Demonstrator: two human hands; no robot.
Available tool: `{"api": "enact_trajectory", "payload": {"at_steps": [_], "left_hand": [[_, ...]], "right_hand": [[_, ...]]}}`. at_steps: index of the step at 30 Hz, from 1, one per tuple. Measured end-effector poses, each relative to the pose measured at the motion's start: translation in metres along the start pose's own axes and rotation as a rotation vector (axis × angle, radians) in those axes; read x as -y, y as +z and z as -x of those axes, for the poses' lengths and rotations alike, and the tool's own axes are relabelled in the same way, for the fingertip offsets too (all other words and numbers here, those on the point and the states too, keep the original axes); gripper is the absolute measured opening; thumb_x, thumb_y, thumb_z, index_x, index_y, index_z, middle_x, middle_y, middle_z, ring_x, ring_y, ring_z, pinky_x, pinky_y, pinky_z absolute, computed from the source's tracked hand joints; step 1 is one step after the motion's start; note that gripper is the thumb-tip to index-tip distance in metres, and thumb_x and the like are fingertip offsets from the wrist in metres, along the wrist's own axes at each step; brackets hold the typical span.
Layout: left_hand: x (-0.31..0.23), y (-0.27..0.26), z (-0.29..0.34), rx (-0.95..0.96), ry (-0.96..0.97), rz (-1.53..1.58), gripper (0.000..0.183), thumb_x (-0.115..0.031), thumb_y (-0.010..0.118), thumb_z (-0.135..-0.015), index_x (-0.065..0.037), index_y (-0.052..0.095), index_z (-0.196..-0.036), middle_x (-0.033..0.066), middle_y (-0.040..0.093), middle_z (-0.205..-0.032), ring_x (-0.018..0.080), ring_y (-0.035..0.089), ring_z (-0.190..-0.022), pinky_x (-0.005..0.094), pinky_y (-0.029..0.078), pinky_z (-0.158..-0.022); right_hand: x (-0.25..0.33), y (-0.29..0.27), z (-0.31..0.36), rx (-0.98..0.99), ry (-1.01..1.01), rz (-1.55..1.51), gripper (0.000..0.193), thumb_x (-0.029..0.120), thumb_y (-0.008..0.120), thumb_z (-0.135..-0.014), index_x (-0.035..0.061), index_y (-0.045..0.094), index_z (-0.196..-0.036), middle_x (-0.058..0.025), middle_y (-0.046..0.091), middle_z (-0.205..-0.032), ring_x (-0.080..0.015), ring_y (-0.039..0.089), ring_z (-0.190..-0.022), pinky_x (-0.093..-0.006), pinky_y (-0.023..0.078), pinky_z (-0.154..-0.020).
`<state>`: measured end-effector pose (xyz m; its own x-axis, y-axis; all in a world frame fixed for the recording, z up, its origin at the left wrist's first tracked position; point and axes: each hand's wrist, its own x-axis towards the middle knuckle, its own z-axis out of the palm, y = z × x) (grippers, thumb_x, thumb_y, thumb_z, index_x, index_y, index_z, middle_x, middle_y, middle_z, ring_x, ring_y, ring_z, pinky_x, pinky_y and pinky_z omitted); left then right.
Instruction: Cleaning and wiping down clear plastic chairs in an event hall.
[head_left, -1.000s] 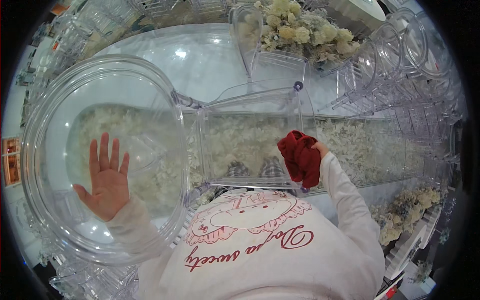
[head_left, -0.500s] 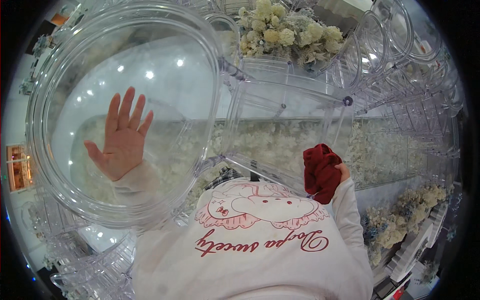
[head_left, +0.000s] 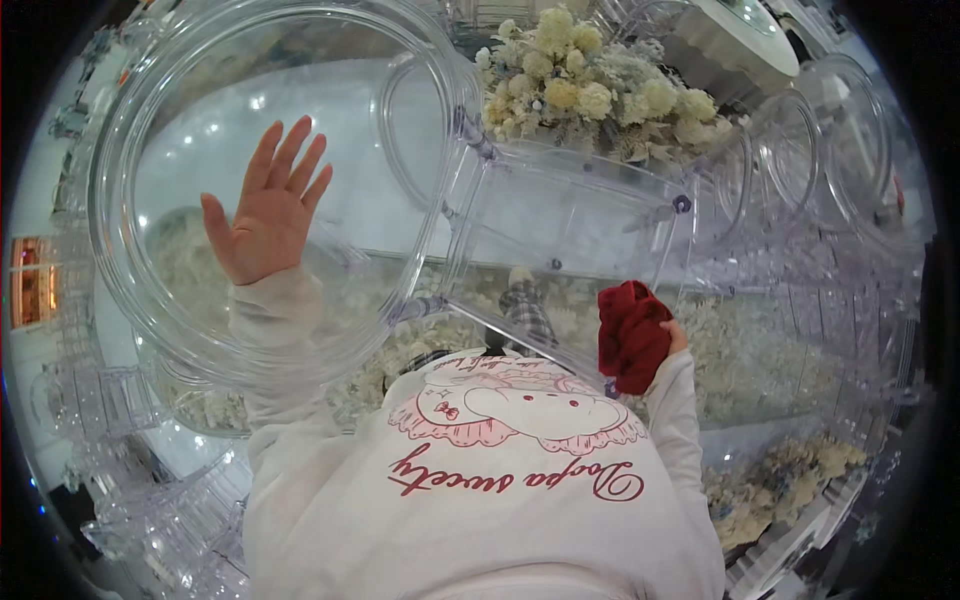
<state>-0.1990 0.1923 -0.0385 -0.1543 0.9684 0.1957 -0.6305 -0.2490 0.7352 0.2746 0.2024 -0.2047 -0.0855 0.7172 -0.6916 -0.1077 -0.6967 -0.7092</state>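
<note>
A clear plastic chair has a round back with a thick rim (head_left: pixel 112 215) at the left and a squarish see-through seat (head_left: pixel 590 225) to its right. My left hand (head_left: pixel 265 220) shows through the round back, palm up and fingers spread, holding nothing. Whether its palm touches the plastic I cannot tell. In my right hand (head_left: pixel 677 338) is a bunched dark red cloth (head_left: pixel 632 335), close to the seat's near right corner. The cloth hides most of that hand's fingers.
Clear chairs (head_left: pixel 815 150) crowd the right side, and more clear plastic furniture (head_left: pixel 165 510) stands at lower left. Cream flowers (head_left: pixel 600 85) fill the far middle beside a white-draped table (head_left: pixel 730 40). Another flower bunch (head_left: pixel 780 490) lies at lower right. A plaid-clad leg (head_left: pixel 527 315) shows beneath the seat.
My left hand has moved farther up and slightly right behind the round back, still spread. The cloth and right hand have shifted slightly left. A plaid-clad leg now shows under the seat.
</note>
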Motion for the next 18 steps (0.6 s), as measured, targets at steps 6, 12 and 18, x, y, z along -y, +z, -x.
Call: {"api": "enact_trajectory", "payload": {"at_steps": [6, 12, 18], "left_hand": [[0.049, -0.038, -0.05, 0.005, 0.026, -0.031, 0.083, -0.061, 0.028, -0.073, -0.001, 0.012, -0.128, 0.0217, 0.01, -0.132, 0.0354, 0.011, -0.122, 0.0432, 0.01, -0.098], [0.066, -0.092, -0.059, -0.066, -0.487, -0.214, 0.086, -0.069, 0.022, -0.07, -0.007, 0.015, -0.129, 0.022, 0.018, -0.13, 0.0358, 0.018, -0.12, 0.0451, 0.017, -0.096], [0.027, -0.089, -0.005, -0.009, -0.032, 0.07, 0.085, -0.069, 0.019, -0.071, -0.005, 0.02, -0.126, 0.0253, 0.037, -0.117, 0.0361, 0.035, -0.111, 0.047, 0.031, -0.087]], "right_hand": [[0.058, 0.014, -0.114, 0.073, -0.062, 0.555, 0.03, 0.017, 0.05, -0.063, 0.0048, 0.052, -0.09, -0.0087, 0.055, -0.082, -0.0244, 0.051, -0.076, -0.0365, 0.042, -0.066], [0.061, 0.069, -0.173, 0.339, -0.26, 1.194, 0.027, 0.015, 0.053, -0.062, 0.0052, 0.052, -0.087, -0.0079, 0.053, -0.078, -0.0238, 0.05, -0.072, -0.0356, 0.041, -0.061], [0.036, 0.119, -0.209, 0.697, -0.628, 1.75, 0.026, 0.012, 0.056, -0.06, 0.0055, 0.052, -0.085, -0.0071, 0.052, -0.075, -0.0232, 0.05, -0.068, -0.0348, 0.04, -0.057]]}}
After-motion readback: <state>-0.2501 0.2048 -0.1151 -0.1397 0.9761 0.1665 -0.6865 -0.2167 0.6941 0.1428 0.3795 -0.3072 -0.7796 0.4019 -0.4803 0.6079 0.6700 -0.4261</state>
